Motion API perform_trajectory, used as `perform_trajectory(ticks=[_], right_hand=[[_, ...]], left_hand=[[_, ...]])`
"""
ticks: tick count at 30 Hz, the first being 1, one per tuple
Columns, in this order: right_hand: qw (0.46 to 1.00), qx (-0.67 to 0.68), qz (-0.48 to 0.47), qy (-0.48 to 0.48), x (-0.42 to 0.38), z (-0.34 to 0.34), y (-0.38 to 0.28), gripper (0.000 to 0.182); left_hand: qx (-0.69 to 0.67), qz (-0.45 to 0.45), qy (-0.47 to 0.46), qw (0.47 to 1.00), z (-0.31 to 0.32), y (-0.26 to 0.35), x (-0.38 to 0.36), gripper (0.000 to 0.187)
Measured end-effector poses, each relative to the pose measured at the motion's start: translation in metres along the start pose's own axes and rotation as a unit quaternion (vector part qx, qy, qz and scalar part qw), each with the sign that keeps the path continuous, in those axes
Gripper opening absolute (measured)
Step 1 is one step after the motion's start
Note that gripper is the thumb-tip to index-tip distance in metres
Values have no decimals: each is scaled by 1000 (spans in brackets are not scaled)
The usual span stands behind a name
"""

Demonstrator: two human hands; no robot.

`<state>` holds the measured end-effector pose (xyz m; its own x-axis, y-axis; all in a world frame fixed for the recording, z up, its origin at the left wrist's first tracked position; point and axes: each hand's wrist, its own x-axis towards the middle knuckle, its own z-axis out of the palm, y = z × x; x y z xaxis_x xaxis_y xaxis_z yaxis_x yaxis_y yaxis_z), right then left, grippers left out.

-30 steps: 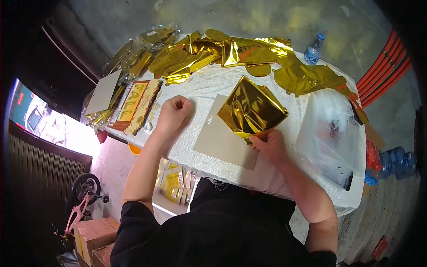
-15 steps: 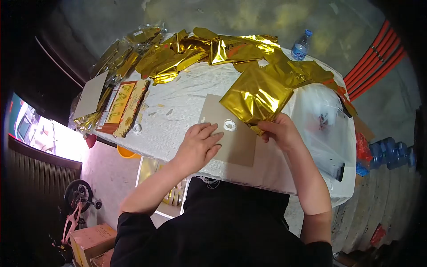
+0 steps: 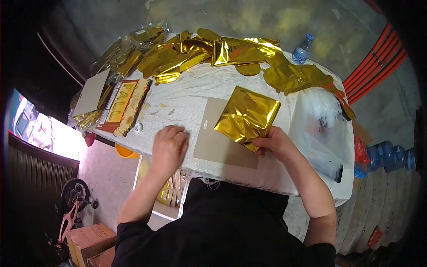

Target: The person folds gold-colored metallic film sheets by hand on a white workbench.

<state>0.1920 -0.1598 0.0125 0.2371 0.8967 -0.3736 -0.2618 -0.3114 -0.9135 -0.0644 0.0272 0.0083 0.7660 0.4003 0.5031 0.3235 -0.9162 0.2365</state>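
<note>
My right hand (image 3: pixel 272 143) pinches the lower corner of a folded gold foil balloon (image 3: pixel 247 116), a shiny square held over the grey cardboard sheet (image 3: pixel 211 149). The sheet lies flat near the table's front edge, with a hang hole in its left side. My left hand (image 3: pixel 171 144) is beside the sheet's left edge, low over the white cloth. Its fingers are curled together, and whatever they may hold is hidden. A small white roll (image 3: pixel 138 127) lies farther left.
Unfolded gold foil balloons (image 3: pixel 178 58) line the table's back edge. A printed card pack (image 3: pixel 122 107) and another grey sheet (image 3: pixel 92 94) lie left. Clear plastic bags (image 3: pixel 318 129) cover the right side. A water bottle (image 3: pixel 303 50) stands behind.
My left hand has moved left off the cardboard, and its fingers have curled in. The folded balloon has come lower and nearer, covering where a white ring showed on the sheet.
</note>
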Motion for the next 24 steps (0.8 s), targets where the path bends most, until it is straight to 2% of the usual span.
perform_trajectory(ticks=[1,3,5,7,10,12,14,16,20,21,24], right_hand=[[1000,1,-1,-1,1,1,-1,14],[1000,-18,8,8,1,6,-3,15],[1000,-8,8,6,4,8,-6,16],[1000,3,5,7,7,11,-9,17],[999,-25,21,16,6,12,-7,17],[999,-18,29,-29,7,11,-1,17],[999,-33,33,-26,9,13,-2,17],[998,-44,38,-19,10,14,1,17],[987,19,130,-96,11,9,-2,20],[977,43,168,-124,11,8,-4,20],[971,47,193,-136,18,5,-6,21]], left_hand=[[1,1,0,1000,-1,-1,2,13],[-103,-4,-23,994,-2,-1,6,14],[-201,53,-46,977,7,18,8,18],[-162,129,-55,977,13,31,11,18],[-102,162,-24,981,16,34,6,17],[-92,165,-8,982,18,34,0,15],[-82,167,6,983,16,34,-5,14],[-54,131,24,990,10,37,-9,12],[-57,93,-10,994,1,36,-5,12],[-100,85,-23,991,-1,38,2,11],[-187,100,-33,977,7,45,26,14]])
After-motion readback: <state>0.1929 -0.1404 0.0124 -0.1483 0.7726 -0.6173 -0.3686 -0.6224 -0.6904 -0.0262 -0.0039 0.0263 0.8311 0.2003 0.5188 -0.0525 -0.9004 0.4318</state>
